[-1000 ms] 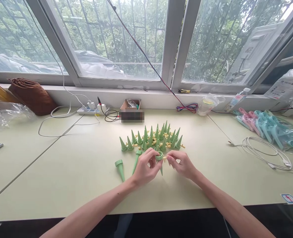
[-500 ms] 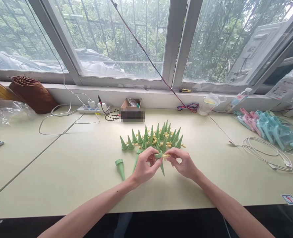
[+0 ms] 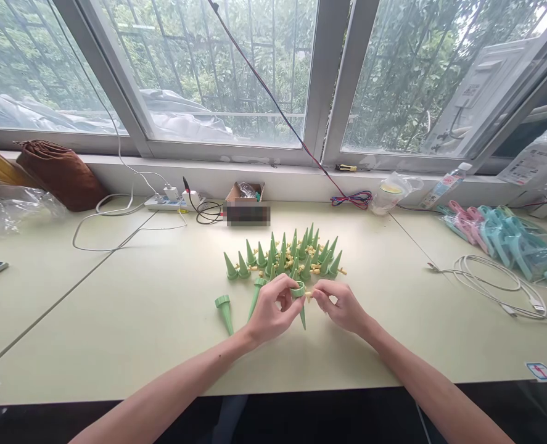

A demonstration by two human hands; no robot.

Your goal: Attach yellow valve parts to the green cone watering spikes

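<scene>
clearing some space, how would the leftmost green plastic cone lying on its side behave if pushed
The green tapered plastic cone would probably roll in an arc, being round and wider at its collar. It is likely stiff, its sides looking straight, and probably light, given its slim body.

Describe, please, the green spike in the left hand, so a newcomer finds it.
On the pale table stands a cluster of green spikes, tips up. In front, the left hand holds that green spike, open ring up, tip down; it alone is held.
</scene>
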